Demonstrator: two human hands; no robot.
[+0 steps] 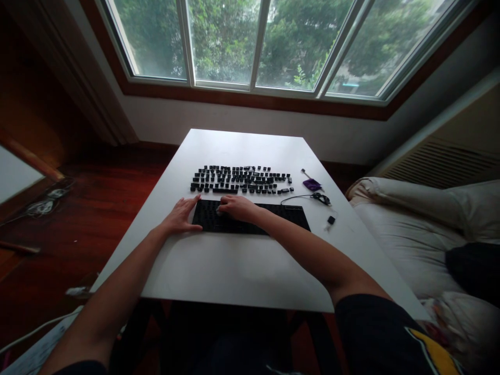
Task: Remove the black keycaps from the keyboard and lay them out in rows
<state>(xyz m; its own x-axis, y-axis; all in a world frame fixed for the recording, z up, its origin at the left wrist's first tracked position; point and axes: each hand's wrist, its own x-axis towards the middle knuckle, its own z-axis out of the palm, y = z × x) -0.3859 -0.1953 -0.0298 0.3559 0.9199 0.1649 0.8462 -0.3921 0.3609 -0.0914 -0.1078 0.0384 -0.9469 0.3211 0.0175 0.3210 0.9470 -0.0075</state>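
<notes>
A black keyboard base (281,216) lies on the white table (242,265), its keycaps taken off. Several black keycaps (238,180) are laid out in rows just behind it. My left hand (180,216) rests flat on the table with fingers stretched, touching the keyboard's left edge. My right hand (237,208) lies on the left part of the keyboard, fingers curled down as if pinching something small that I cannot make out.
A purple tool (312,184) and a coiled black cable (321,198) with a plug (331,220) lie right of the keycaps. A bed with white bedding (422,229) stands at the right. Wooden floor (89,219) lies left, with cables on it.
</notes>
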